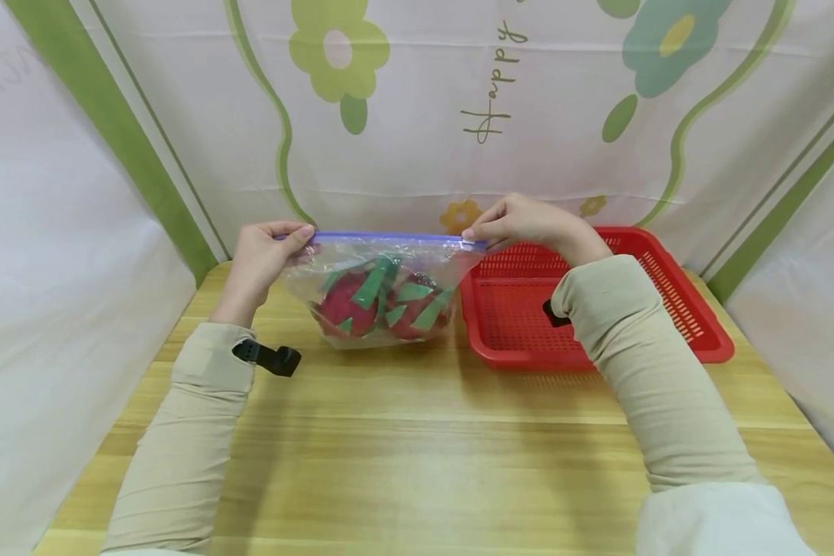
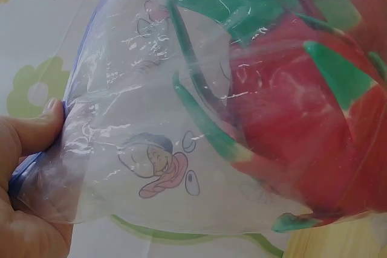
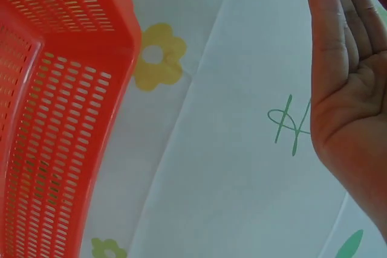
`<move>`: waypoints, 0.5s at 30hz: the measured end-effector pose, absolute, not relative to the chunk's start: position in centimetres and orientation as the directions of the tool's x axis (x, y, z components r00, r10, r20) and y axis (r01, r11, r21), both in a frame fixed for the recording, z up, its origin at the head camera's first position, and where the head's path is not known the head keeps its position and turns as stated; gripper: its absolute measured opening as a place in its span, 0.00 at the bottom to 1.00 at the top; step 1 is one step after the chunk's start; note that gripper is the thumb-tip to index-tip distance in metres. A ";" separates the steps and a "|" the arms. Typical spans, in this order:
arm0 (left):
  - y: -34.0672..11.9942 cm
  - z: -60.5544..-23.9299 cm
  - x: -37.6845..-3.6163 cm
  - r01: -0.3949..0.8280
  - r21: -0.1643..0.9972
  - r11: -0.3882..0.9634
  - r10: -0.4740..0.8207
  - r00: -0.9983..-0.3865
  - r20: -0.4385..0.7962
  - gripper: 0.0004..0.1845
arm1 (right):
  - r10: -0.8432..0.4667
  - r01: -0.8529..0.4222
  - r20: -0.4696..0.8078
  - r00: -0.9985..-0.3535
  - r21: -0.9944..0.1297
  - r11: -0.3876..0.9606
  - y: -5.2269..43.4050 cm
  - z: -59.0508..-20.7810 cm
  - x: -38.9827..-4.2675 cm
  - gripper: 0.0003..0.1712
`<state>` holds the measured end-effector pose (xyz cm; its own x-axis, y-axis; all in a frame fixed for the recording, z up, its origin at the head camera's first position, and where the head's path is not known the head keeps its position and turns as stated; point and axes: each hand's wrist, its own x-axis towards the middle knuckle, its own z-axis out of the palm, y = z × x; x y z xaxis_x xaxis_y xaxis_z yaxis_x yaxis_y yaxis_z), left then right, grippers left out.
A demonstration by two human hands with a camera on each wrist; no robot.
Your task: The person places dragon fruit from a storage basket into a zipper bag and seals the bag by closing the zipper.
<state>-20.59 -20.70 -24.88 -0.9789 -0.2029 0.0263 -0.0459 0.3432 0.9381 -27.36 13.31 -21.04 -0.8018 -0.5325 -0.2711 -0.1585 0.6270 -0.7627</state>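
Clear zip bag [image 1: 382, 289] held upright above the far middle of the wooden table [image 1: 417, 455], bottom edge down near the tabletop, whether resting on it or just above not certain. Long axis running left to right along the blue zip strip [image 1: 389, 238] at the top, mouth pointing up, broad face toward the camera. Strip stretched straight between both hands.

Inside, two red dragon fruits [image 1: 382, 305] with green scales, sagging in the lower part of the bag; up close in the left wrist view, red skin [image 2: 302, 119] and green tips pressed against the crinkled film, plus a small cartoon print [image 2: 158, 164] on the plastic. Fruit cut off at the right and top edges of that view. Hard to tell whether the zip is sealed.

Left hand [image 1: 264, 255] pinching the left end of the strip, thumb [image 2: 36, 128] on the near face of the bag. Right hand [image 1: 521, 224] pinching the right end with curled fingers; in the right wrist view only palm and fingers [image 3: 347, 89] with a sliver of blue at the top edge, grip itself cut off.

Red slotted basket [image 1: 674, 301] just right of the bag, partly hidden behind the right sleeve. Flower-print cloth [image 1: 459, 116] behind.
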 end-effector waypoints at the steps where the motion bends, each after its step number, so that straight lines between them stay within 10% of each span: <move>1: -20.8 -25.0 -20.6 -0.050 0.932 0.358 -0.210 -0.977 0.029 0.23 | -0.530 -0.155 -0.273 -0.803 -0.763 0.627 13.2 -21.2 -27.4 0.21; 15: -22.1 -28.2 -20.2 -0.065 0.911 0.408 -0.302 -0.951 0.067 0.23 | -0.446 -0.056 -0.216 -0.869 -0.851 0.522 9.5 -25.4 -26.3 0.22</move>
<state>-20.22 -22.07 -28.23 -0.9511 -0.3015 0.0674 -0.0648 0.4079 0.9107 -26.25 9.46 -25.35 -0.8687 -0.4456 -0.2164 -0.0557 0.5219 -0.8512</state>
